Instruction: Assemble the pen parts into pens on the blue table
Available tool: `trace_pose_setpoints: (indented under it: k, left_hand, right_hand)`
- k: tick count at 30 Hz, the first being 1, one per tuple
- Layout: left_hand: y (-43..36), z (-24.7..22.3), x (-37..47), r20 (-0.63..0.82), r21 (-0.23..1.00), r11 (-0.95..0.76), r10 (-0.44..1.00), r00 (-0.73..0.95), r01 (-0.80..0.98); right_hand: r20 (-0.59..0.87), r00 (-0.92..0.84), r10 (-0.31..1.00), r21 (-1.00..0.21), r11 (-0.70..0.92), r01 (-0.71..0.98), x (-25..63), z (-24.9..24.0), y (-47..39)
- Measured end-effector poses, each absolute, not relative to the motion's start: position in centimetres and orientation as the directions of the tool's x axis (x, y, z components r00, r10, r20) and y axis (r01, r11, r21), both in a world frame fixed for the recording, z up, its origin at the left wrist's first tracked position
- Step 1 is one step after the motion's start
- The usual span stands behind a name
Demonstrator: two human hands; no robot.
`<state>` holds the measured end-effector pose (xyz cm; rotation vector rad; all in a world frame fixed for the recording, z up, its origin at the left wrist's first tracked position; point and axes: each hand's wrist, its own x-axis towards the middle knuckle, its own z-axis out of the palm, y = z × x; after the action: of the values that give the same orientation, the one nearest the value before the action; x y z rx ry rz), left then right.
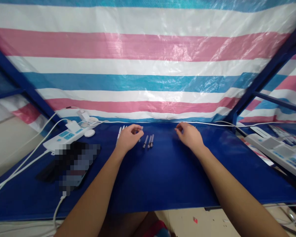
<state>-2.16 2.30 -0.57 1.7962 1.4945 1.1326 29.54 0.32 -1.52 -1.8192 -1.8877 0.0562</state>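
My left hand [129, 137] is above the blue table, thumb and fingers pinched on a small translucent tube, mostly hidden by the fingers. Behind that hand, several slim white pen-like sticks [119, 132] lie partly covered. Just right of it are 3 small clear-grey tubes with dark ends, a left one [145, 142] and two close together [150, 141]. Over to the right, my right hand [189, 134] is closed, thumb and index finger curled towards each other; whether anything small is between them I cannot make out. It is apart from the tubes.
A dark phone [80, 166], blurred out, lies at left with a cable plugged in. Behind it a white power strip [66, 136] holds chargers, with a round white disc [89, 133] beside it. Another power strip [278, 154] is at right. Blue frame posts and a striped sheet [148, 82] enclose the table [162, 184].
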Motion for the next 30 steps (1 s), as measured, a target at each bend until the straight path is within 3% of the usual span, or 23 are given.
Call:
trace_pose_setpoints:
  k: [4, 7, 9, 12, 14, 17, 20, 23, 30]
  left_hand:
    - [2.3, -0.2, -1.6, 0.173, 0.98, -0.178, 0.983, 0.069, 0.083]
    - [2.0, 0.1, -1.3, 0.117, 0.986, -0.102, 0.987, 0.114, -0.131]
    - [1.7, 0.3, -1.2, 0.079, 0.983, -0.051, 0.984, 0.157, -0.174]
    - [1.6, 0.3, -1.3, 0.041, 0.994, -0.018, 0.977, 0.21, -0.109]
    - [1.6, 0.1, -1.4, 0.057, 0.998, -0.051, 0.967, 0.246, -0.033]
    - [1.9, -0.4, -1.6, 0.146, 0.97, -0.199, 0.935, 0.324, 0.138]
    - [1.9, -0.7, -1.6, 0.22, 0.902, -0.339, 0.893, 0.392, 0.267]
    - [1.8, -0.8, -1.7, 0.277, 0.82, -0.435, 0.871, 0.407, 0.372]
    - [1.4, -0.3, -1.5, 0.349, 0.677, -0.564, 0.812, 0.467, 0.473]
  right_hand:
    - [0.234, 0.061, 0.97, -0.192, -0.016, 0.981, 30.8, -2.1, 0.5]
    - [0.179, 0.058, 0.982, -0.165, -0.029, 0.986, 31.2, -2.6, 0.7]
    - [0.181, 0.034, 0.983, -0.191, 0.001, 0.982, 31.2, -2.8, 0.9]
    - [0.239, -0.026, 0.971, -0.305, 0.101, 0.947, 30.8, -2.6, 1.1]
    - [0.291, -0.08, 0.953, -0.459, 0.212, 0.862, 30.2, -2.3, 1.2]
    - [0.35, -0.136, 0.927, -0.728, 0.361, 0.583, 28.6, -1.9, 0.7]
    - [0.305, -0.223, 0.926, -0.893, 0.36, 0.271, 26.9, -1.8, -0.2]
    - [0.253, -0.284, 0.925, -0.941, 0.304, 0.152, 25.7, -1.8, -0.9]
    - [0.245, -0.309, 0.919, -0.94, 0.303, 0.156, 25.2, -1.9, -1.1]
